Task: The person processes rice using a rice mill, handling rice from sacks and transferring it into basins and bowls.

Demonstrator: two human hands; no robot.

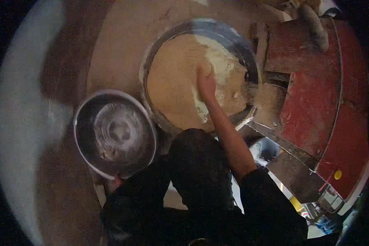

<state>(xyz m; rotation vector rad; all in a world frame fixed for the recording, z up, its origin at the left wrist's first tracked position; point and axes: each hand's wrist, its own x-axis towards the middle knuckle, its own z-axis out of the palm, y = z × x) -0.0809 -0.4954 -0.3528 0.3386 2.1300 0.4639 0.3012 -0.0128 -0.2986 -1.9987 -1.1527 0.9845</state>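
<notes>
A wide round pan with a dark rim holds tan, flour-like powder, paler along its right side. Over the middle of this powder reaches my right hand, its fingers blurred and the same colour as the powder; I cannot tell whether they hold any of it. To the left, a shiny metal bowl leans beside my knee, with a little pale residue inside. My left hand grips its near rim, the thumb showing over the edge and the other fingers hidden underneath.
Red and brown panels stand close on the right, with a small yellow disc on one. My bent knee comes up against the pan's near side. An elongated pale shape shows at the upper right.
</notes>
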